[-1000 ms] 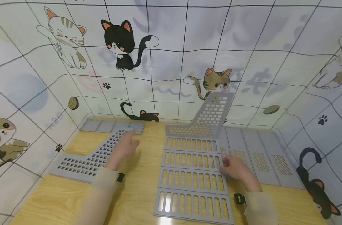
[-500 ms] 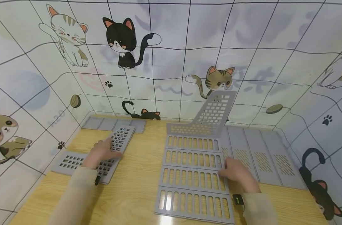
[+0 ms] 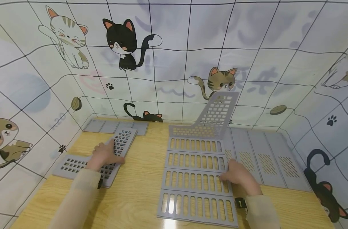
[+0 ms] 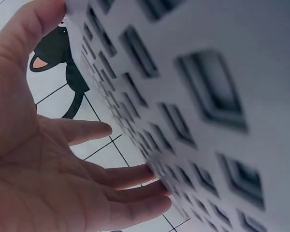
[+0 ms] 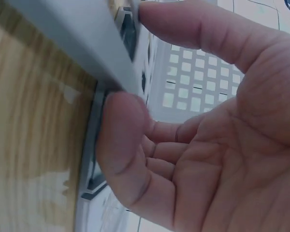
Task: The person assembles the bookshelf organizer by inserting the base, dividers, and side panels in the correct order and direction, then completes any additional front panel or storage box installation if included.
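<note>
My left hand point(image 3: 103, 155) rests over a grey L-shaped panel point(image 3: 111, 180) pierced with small rectangular holes, lying on the left side of the table. In the left wrist view its fingers point(image 4: 140, 211) are extended and spread, fingertips at the panel's face, with the thumb at its edge. My right hand point(image 3: 240, 176) pinches the right edge of a grey folding panel point(image 3: 195, 193) with rows of long slots. Thumb above and curled index finger below the edge show in the right wrist view. The slotted panel lies joined in strips towards me.
A second L-shaped perforated panel point(image 3: 221, 133) stands upright at the slotted panel's far end. Grey hinged strips point(image 3: 255, 149) with slanted cut-outs lie at the right. More grey strips point(image 3: 109, 127) lie at the back left. Cat-printed cloth point(image 3: 171, 63) surrounds the wooden table point(image 3: 139, 190).
My left hand has moved left and towards me from the perforated panel's far end to its middle. My right hand has shifted slightly left and down along the slotted panel's edge.
</note>
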Demonstrator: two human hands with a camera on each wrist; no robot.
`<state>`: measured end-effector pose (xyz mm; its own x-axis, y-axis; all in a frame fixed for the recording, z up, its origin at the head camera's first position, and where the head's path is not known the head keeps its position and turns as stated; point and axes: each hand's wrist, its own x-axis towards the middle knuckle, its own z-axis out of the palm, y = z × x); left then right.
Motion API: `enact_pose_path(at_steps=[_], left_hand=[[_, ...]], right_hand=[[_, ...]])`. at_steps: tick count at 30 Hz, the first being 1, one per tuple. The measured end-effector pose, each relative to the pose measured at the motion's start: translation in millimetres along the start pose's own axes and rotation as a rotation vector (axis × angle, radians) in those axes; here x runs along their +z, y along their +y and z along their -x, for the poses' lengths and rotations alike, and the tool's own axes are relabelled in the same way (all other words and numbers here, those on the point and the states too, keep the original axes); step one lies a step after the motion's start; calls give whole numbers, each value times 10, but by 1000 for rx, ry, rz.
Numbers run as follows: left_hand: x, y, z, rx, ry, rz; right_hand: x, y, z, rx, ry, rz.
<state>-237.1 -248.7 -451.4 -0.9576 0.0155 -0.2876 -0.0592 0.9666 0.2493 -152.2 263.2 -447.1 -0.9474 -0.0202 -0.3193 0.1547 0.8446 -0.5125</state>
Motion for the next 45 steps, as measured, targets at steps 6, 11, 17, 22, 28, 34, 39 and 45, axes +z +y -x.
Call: enact_pose_path(at_steps=[6, 11, 17, 22, 28, 34, 39, 45], left_hand=[[-56, 52, 16, 27, 87, 18], [-156, 210, 40, 90, 209, 62], [-213, 477, 75, 150, 302, 110], [-211, 756, 19, 155, 357, 146], [-146, 1108, -107, 176, 419, 195], [-32, 1510, -198, 207, 401, 208], [103, 1810, -264, 242, 391, 165], [240, 2040, -332, 237, 398, 99]], right_hand=[[-13, 128, -35, -4, -19, -85], [-44, 250, -55, -46, -66, -205], [-97, 333, -48, -73, -114, -308], [-125, 374, -41, -81, -141, -347], [-106, 389, -61, -63, -135, -360], [-115, 375, -54, -61, -136, -363], [-103, 371, -58, -39, -139, -403], [-78, 377, -76, -24, -127, -430]])
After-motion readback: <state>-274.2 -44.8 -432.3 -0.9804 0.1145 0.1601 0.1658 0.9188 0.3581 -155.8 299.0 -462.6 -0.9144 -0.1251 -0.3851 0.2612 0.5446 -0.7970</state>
